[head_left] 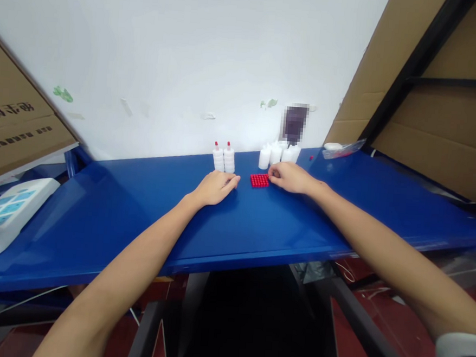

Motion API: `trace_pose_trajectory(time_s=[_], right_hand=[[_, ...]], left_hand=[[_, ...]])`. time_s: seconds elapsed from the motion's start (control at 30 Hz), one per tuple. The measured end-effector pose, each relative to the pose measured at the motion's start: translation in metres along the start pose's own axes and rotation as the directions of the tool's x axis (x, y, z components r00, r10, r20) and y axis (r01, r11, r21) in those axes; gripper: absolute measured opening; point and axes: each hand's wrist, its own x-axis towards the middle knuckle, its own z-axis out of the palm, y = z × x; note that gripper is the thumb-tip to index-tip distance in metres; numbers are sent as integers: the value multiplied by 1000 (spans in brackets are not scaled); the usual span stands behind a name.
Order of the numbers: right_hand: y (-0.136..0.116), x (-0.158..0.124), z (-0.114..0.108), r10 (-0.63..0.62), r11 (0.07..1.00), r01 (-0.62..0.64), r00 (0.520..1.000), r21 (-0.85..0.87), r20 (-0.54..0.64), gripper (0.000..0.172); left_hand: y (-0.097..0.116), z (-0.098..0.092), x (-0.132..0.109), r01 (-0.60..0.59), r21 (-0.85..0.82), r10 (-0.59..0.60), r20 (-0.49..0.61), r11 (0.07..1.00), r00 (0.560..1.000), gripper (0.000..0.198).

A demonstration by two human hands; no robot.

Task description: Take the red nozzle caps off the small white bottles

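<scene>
Two white bottles with red tips, the left bottle point(218, 158) and the right bottle point(229, 159), stand upright behind my left hand point(218, 187). That hand rests on the blue table with its fingers curled together; whether anything is in them cannot be made out. A block of small red pieces in rows point(259, 180) lies between my hands. My right hand point(289, 176) is at the block's right edge, fingers bent and pressed together, their tips partly hidden. Several white bottles point(264, 157) stand just behind my right hand, partly covered by it.
The blue table point(138, 204) runs along a white wall. A small red piece point(311, 158) and a clear plastic bag point(344, 149) lie at the back right. A white device with blue panels point(11, 211) sits at the far left. Cardboard point(22, 114) stands at the left.
</scene>
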Motion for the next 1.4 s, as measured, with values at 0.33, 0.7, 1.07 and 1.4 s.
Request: trace_pose_trajectory(time_s=[0.33,0.7,1.07,1.4], right_hand=[[-17,-13,-13,-99,988,117,981,98,-168,12],[-76,-29,4,-420,866,462,880,190,-222,21],[-25,-14,-12,-94,967,170,932,191,-350,26],[-63,-23,1,-364,887,398,915,233,-175,27]], left_hand=[[17,1,-4,-45,123,55,-80,991,995,50],[42,7,-8,-88,-65,71,-228,994,971,50],[24,5,-2,72,-28,-75,-157,997,985,56],[23,5,-5,-30,-123,10,-162,992,987,50]])
